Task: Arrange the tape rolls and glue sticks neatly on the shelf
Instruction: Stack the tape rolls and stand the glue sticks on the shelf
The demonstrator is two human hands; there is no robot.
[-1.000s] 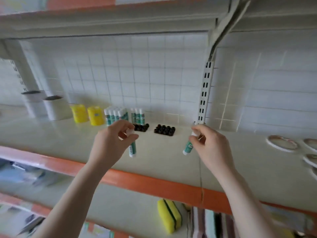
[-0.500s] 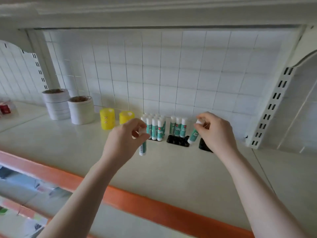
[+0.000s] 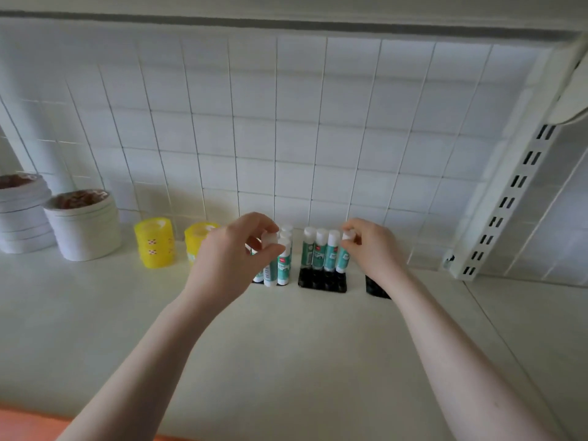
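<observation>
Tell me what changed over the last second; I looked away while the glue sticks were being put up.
Both hands carried their glue sticks back to the black holders: the left hand now stands its glue stick at the left group, the right hand sets its stick beside the middle row. Both keep pinching the caps. Yellow tape rolls stayed put.

Two bare forearms reach in from the lower edge of the view, with no sleeve, watch, bracelet or glove anywhere on them. The left hand [image 3: 227, 262] and the right hand [image 3: 370, 249] wear no rings that I can see. The fingers [image 3: 254, 219] are slender, the nails short and unpainted as far as the blur allows.
</observation>
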